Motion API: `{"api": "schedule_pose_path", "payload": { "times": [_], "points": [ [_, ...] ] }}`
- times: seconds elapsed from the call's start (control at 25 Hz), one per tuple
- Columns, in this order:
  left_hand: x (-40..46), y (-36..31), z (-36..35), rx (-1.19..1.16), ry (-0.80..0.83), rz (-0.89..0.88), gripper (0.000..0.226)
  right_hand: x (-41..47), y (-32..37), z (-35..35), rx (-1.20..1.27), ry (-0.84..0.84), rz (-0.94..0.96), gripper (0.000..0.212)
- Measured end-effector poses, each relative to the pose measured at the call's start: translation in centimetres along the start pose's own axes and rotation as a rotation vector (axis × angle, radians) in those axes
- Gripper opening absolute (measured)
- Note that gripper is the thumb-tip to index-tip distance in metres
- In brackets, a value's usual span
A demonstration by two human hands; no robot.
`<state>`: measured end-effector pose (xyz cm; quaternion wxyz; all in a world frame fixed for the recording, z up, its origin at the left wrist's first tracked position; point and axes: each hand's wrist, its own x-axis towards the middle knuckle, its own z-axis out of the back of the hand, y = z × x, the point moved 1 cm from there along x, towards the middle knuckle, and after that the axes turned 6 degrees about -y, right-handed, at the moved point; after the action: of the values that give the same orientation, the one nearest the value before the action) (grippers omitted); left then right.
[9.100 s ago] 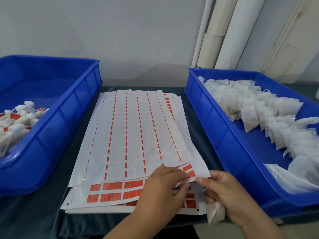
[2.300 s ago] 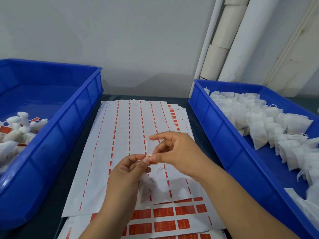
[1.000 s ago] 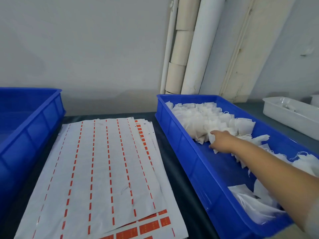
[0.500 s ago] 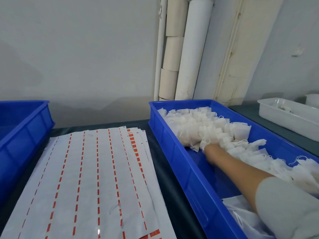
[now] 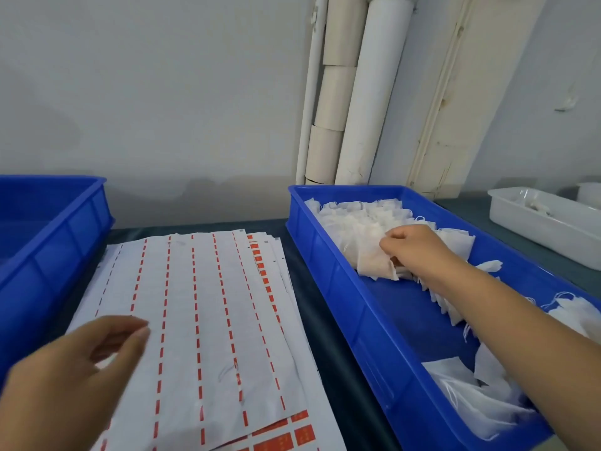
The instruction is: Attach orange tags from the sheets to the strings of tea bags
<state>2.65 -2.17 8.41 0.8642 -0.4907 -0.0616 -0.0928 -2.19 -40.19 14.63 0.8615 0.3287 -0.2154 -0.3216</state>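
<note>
right hand (image 5: pixel 411 247) pinches a tea bag (image 5: pixel 374 260) in the right bin (image 5: pixel 341 288), left hand (image 5: pixel 74 372) loose over tag sheets (image 5: pixel 201 320) w/ nothing held; tangled strings prob drag extra bags out.

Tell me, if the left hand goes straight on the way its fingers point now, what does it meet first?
Probably the top tag sheet: the left hand hovers over its near-left part, fingers aimed up and right across it. Its height above the sheet is unclear.
</note>
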Motion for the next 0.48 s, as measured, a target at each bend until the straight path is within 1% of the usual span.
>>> {"api": "schedule_pose_path", "payload": {
  "times": [0.08,0.12,0.16,0.24,0.28,0.32,0.36,0.4,0.44,0.48],
  "points": [
    [-1.4,-2.5,-0.7,0.05,0.041,-0.126,0.011,-2.5,2.5,0.0,0.073,0.011,0.089,0.019],
    [-2.1,-3.8,-1.2,0.032,0.081,-0.144,0.01,-4.2,4.0,-0.3,0.124,0.036,0.127,0.019],
    [-2.7,-4.7,-1.4,-0.012,0.131,-0.127,0.016,-5.7,5.1,-0.8,0.182,0.084,0.156,0.018],
    [-2.9,-5.9,-2.0,-0.067,0.188,-0.087,0.043,-8.9,6.4,-2.6,0.251,0.208,0.206,0.018],
    [-2.8,-6.1,-2.2,-0.053,0.184,-0.104,0.057,-10.6,6.7,-3.7,0.261,0.283,0.209,0.017],
    [-2.8,-6.0,-2.1,-0.046,0.191,-0.124,0.068,-12.2,6.7,-5.1,0.263,0.351,0.205,0.014],
    [-2.8,-5.7,-1.9,-0.053,0.2,-0.138,0.074,-13.6,6.7,-6.2,0.256,0.415,0.195,0.011],
    [-2.6,-5.2,-1.7,-0.048,0.22,-0.131,0.073,-14.7,6.4,-7.4,0.263,0.466,0.181,0.01],
    [-2.5,-4.4,-1.4,-0.037,0.235,-0.125,0.065,-15.5,6.0,-8.4,0.27,0.502,0.164,0.011],
    [-2.4,-3.6,-1.2,0.002,0.26,-0.118,0.047,-16.0,5.4,-9.4,0.276,0.526,0.151,0.013]
  ]
}}
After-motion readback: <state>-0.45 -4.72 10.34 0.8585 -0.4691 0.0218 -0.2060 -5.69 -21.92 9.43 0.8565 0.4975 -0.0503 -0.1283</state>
